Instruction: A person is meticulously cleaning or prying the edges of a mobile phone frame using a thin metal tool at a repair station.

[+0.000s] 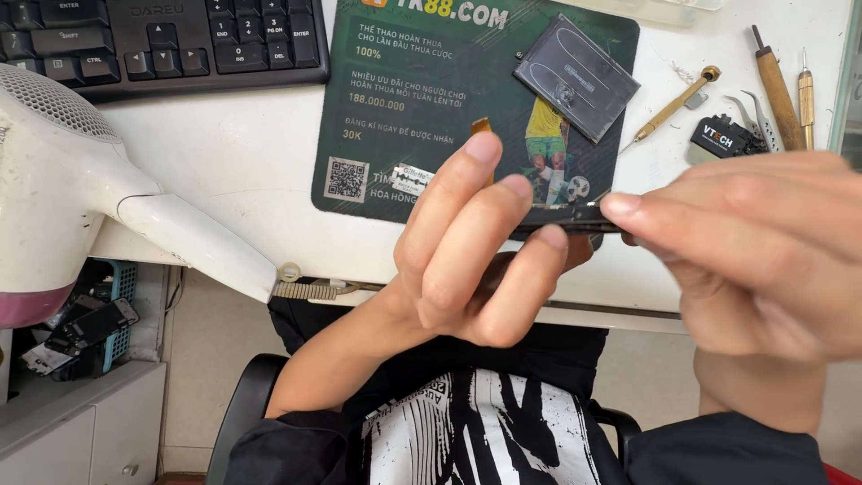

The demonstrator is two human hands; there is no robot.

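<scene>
Both hands are closed on a thin dark device (575, 218), seen edge-on and held level just above the near edge of the white desk (242, 153). The left hand (471, 260) pinches its left end from the side and below, fingertips wrapped over the top edge, while the right hand (754, 251) clamps the right end between thumb and fingers. The step looks best done with light, even pressure so the slim body does not flex. A flat dark battery (576, 77) lies far off on the green mat (395, 108), hand tools (772, 81) to the right, a white hair dryer (81, 198) to the left.
</scene>
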